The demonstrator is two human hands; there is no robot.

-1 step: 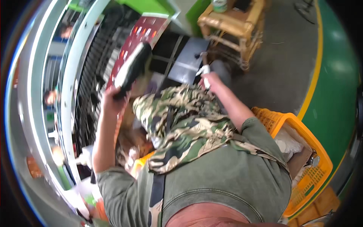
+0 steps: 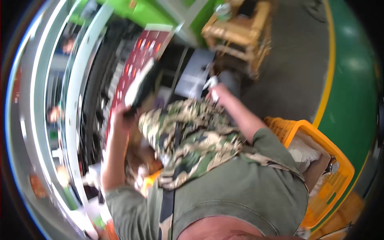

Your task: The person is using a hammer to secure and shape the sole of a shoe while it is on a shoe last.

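Note:
A shoe [image 2: 142,85] with a dark upper and a whitish sole is raised in my left hand [image 2: 123,114], which is closed round its lower end. To the right, my right hand [image 2: 219,94] grips a slim tool [image 2: 211,82] with a white handle part and a darker far end. Blur hides the tool's exact kind. Between my hands, a camouflage apron [image 2: 188,132] covers my lap. The shoe and the tool are apart.
A maroon panel [image 2: 138,60] with small lights stands beside a dark rack at left. Ahead is a grey flat sheet [image 2: 192,78]; beyond it, a bamboo stool [image 2: 236,34] with things on top. A yellow crate [image 2: 340,172] sits at my right.
The whole view has shifted slightly and blurred. The shoe and both hands appear a little lower in the picture; both grips are unchanged.

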